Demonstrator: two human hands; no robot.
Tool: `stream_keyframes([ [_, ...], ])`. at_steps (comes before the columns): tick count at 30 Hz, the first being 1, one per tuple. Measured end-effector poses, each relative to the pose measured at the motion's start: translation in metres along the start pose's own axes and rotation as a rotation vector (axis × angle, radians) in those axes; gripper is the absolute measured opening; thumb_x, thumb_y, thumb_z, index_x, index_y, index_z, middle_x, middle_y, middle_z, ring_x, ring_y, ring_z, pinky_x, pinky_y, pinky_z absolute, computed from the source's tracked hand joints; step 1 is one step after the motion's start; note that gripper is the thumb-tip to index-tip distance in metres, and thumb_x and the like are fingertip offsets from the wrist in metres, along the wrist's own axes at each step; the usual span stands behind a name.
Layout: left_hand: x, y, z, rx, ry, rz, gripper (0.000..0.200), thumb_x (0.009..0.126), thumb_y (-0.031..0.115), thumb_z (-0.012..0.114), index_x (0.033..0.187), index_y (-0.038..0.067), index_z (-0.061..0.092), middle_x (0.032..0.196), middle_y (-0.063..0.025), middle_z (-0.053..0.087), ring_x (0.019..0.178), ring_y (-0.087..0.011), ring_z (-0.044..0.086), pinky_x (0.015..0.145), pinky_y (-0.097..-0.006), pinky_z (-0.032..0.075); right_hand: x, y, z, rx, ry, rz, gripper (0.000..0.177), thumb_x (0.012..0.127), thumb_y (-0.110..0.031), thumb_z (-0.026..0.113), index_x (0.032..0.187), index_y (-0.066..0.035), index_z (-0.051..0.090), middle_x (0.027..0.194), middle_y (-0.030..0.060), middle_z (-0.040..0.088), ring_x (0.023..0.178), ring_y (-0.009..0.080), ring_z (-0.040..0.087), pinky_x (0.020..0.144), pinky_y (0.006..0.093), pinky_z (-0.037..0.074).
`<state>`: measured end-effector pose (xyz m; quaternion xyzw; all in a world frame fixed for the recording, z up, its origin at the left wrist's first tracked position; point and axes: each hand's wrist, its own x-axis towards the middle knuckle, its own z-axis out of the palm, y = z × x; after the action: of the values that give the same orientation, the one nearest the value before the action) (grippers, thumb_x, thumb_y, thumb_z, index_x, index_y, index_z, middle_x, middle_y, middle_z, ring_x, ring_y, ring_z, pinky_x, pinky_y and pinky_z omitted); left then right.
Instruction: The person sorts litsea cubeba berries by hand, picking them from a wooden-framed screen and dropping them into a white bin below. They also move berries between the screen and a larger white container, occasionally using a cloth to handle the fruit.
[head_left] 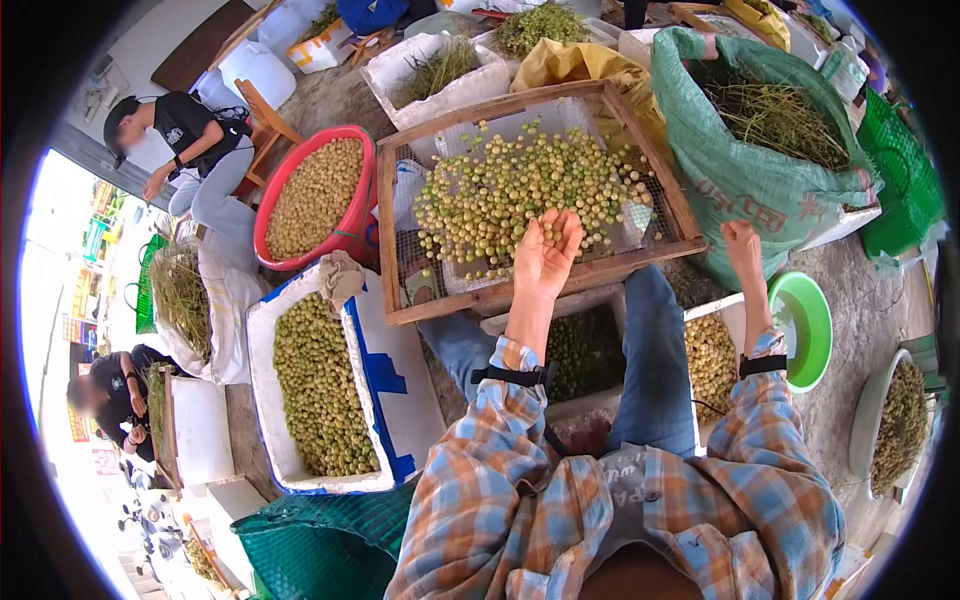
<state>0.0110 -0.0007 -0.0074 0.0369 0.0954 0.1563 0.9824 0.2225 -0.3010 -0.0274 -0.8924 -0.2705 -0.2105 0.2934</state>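
Our left hand (548,250) cupped open inside the framed screen's (460,301) near edge, our right hand (742,244) closed beyond its near-right corner, we should handle the fruits (500,190) gently.

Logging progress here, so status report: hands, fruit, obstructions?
Left hand cupped palm-up over round fruit on wooden-framed screen. Right hand curled near green sack, grip unclear. No obstruction visible.

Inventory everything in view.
framed screen: 1, brown, centre
fruits: many, green to tan, on screen
fruit basin: 1, red, left
small basin: 1, green, right
tub: 1, pale, far right
foam boxes: several, white, around
stem sacks: 2, green upper right, white left
crumpled sack: 1, yellow, behind screen
netting: 1, green, lower left
people: 2, black tops, left
clutter: uncountable, mixed, background
sleeves: 2, plaid, below
left hand: 1, bare, over fruits
right hand: 1, bare, right
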Motion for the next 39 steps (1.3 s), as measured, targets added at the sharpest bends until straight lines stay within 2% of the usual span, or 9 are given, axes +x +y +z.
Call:
stream_keyframes([
  [1,-0.003,0.000,0.001,-0.001,0.000,0.004,0.035,0.093,0.026,0.032,0.101,-0.004,0.050,0.110,-0.0185,0.051,0.103,-0.0307,0.051,0.087,-0.0412,0.046,-0.013,0.024,0.014,-0.354,0.055,-0.403,0.012,0.077,-0.012,0.057,0.083,-0.003,0.062,0.071,0.0131,0.060,0.059,0.0249,0.058,0.055,0.0309,0.044],
  [2,-0.007,-0.001,0.005,0.036,0.021,0.018,0.034,0.093,0.025,0.033,0.102,-0.003,0.049,0.112,-0.0191,0.050,0.105,-0.0312,0.050,0.088,-0.0419,0.045,-0.018,0.022,0.012,-0.352,0.055,-0.405,0.012,0.077,-0.012,0.057,0.083,-0.003,0.062,0.071,0.0131,0.060,0.059,0.0249,0.058,0.055,0.0309,0.044],
  [4,-0.011,-0.001,0.014,0.071,0.041,0.037,0.034,0.093,0.025,0.033,0.104,-0.003,0.049,0.114,-0.0197,0.048,0.107,-0.0317,0.049,0.089,-0.0426,0.045,-0.022,0.003,0.007,-0.042,-0.094,0.067,0.011,0.076,-0.013,0.058,0.083,-0.006,0.063,0.071,0.0133,0.060,0.063,0.0277,0.059,0.058,0.0318,0.045],
  [9,-0.027,0.001,0.026,0.093,0.065,0.021,0.028,0.092,0.020,0.035,0.108,-0.001,0.046,0.116,-0.0196,0.047,0.108,-0.0320,0.048,0.089,-0.0426,0.045,0.002,-0.096,-0.017,0.211,-0.131,0.255,0.012,0.076,-0.009,0.058,0.085,-0.003,0.062,0.079,0.0134,0.060,0.072,0.0225,0.060,0.061,0.0299,0.045],
  [17,-0.060,0.050,0.000,0.176,0.263,0.235,0.027,0.090,0.010,0.041,0.116,0.004,0.039,0.115,-0.0138,0.049,0.104,-0.0252,0.052,0.086,-0.0373,0.049,0.021,-0.186,0.026,0.576,-0.571,-0.140,0.016,0.078,-0.009,0.055,0.091,0.000,0.060,0.085,0.0107,0.061,0.073,0.0220,0.059,0.064,0.0304,0.045],
  [25,-0.026,0.105,0.013,1.106,0.604,0.382,0.030,0.080,0.010,0.057,0.110,0.012,0.056,0.113,-0.0063,0.051,0.107,-0.0163,0.046,0.093,-0.0360,0.032,0.052,-0.278,0.127,0.250,-0.784,-0.399,0.017,0.078,-0.006,0.051,0.091,-0.002,0.061,0.096,0.0119,0.058,0.094,0.0285,0.054,0.080,0.0360,0.044],
  [28,-0.022,0.110,0.008,1.100,0.620,0.399,0.026,0.079,0.009,0.058,0.105,0.013,0.059,0.110,-0.0048,0.052,0.099,-0.0135,0.047,0.085,-0.0323,0.037,0.041,-0.287,0.164,-0.054,-0.693,-0.604,0.011,0.071,0.006,0.053,0.079,0.005,0.060,0.093,0.0172,0.058,0.097,0.0346,0.052,0.081,0.0412,0.045],
  [33,-0.026,0.119,-0.007,1.066,0.567,0.407,0.026,0.080,0.007,0.057,0.106,0.013,0.057,0.101,-0.0032,0.054,0.094,-0.0130,0.052,0.071,-0.0269,0.047,0.054,-0.273,0.179,-0.069,-0.799,-0.586,0.005,0.073,0.001,0.054,0.072,0.004,0.058,0.084,0.0152,0.056,0.085,0.0321,0.054,0.073,0.0416,0.046],
  [39,-0.014,0.107,-0.012,1.131,0.395,0.318,0.032,0.081,0.011,0.059,0.112,0.010,0.052,0.113,-0.0059,0.050,0.093,-0.0148,0.054,0.071,-0.0287,0.047,0.073,-0.250,0.135,0.478,-0.891,-0.185,0.014,0.080,-0.016,0.056,0.079,-0.002,0.055,0.071,0.0107,0.054,0.067,0.0210,0.053,0.060,0.0349,0.041],
])
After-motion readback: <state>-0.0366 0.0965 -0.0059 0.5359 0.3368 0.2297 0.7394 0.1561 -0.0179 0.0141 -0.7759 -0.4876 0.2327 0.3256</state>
